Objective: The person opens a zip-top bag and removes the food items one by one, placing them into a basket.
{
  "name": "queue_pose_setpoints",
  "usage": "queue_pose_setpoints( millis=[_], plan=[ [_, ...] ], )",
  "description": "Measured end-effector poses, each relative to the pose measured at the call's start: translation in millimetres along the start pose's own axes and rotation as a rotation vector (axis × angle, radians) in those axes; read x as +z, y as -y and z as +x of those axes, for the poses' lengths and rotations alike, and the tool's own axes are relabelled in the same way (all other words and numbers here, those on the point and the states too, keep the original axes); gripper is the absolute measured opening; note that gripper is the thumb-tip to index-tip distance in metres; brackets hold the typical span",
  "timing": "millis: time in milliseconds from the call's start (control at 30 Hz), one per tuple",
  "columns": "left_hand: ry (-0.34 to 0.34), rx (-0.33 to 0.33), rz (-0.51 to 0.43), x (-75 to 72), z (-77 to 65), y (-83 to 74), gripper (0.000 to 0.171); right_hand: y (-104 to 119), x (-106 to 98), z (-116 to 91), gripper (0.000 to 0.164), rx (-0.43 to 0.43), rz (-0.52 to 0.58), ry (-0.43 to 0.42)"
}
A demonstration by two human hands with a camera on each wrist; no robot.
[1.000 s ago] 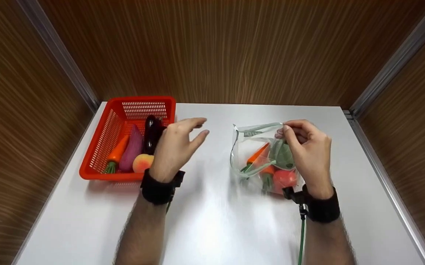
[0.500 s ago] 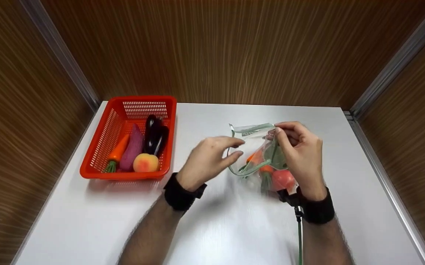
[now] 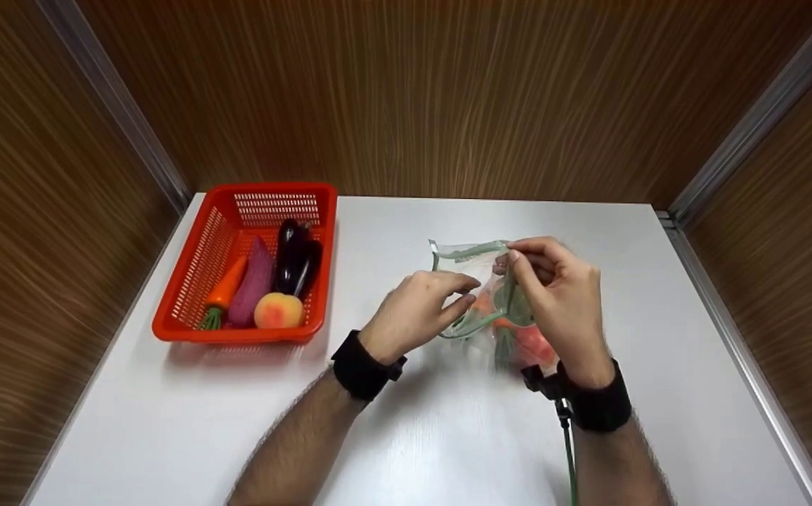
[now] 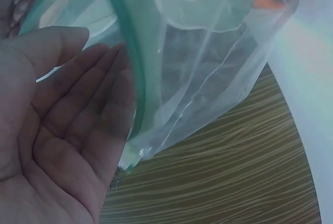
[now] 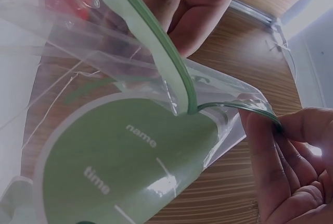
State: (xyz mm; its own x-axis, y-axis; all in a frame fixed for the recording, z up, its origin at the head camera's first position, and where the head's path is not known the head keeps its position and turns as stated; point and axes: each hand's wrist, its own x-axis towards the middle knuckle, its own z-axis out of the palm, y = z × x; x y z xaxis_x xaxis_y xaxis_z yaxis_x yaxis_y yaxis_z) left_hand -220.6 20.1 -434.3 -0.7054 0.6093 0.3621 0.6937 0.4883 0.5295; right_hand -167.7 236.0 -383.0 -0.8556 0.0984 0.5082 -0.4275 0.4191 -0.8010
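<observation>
A clear zip bag (image 3: 475,325) with green edging stands with its mouth spread. My right hand (image 3: 560,302) pinches its rim between thumb and fingers, which the right wrist view confirms. My left hand (image 3: 413,309) is at the left side of the mouth, fingers loosely bent, thumb and fingertips apart. In the left wrist view the green rim (image 4: 130,52) crosses by its fingertips; no pinch shows. Through the film I see orange carrot parts with green tops and a red-pink round item (image 3: 536,346). A green label (image 5: 130,156) reads "name" and "time".
On the left stands a red basket (image 3: 160,323) holding a carrot (image 3: 227,282), a purple sweet potato-like vegetable (image 3: 255,284), eggplants (image 3: 300,263) and a peach (image 3: 279,310). Wood-grain panels (image 3: 406,98) enclose the white table (image 3: 392,218). A green cable (image 3: 570,450) hangs from the right wrist.
My left hand has moved right from beside the basket to the bag's mouth. The right hand, still pinching the rim, has shifted a little left, bringing the bag's upper edge with it.
</observation>
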Motion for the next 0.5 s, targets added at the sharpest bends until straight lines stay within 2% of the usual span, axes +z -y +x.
queue_pose_setpoints(
  millis=[167, 333, 500],
  plan=[
    [0.038, -0.004, 0.018, 11.5, 4.2, 3.9, 0.024, 2, 4, -3, 0.013, -0.015, -0.008, 0.026],
    [0.086, -0.040, 0.018, 23.2, 6.9, 10.6, 0.025, 1, 4, -3, 0.013, -0.031, 0.003, 0.032],
    [0.100, -0.056, 0.017, 32.2, 7.4, 18.3, 0.020, 0, 5, -2, 0.012, -0.014, 0.031, 0.035]
  ],
)
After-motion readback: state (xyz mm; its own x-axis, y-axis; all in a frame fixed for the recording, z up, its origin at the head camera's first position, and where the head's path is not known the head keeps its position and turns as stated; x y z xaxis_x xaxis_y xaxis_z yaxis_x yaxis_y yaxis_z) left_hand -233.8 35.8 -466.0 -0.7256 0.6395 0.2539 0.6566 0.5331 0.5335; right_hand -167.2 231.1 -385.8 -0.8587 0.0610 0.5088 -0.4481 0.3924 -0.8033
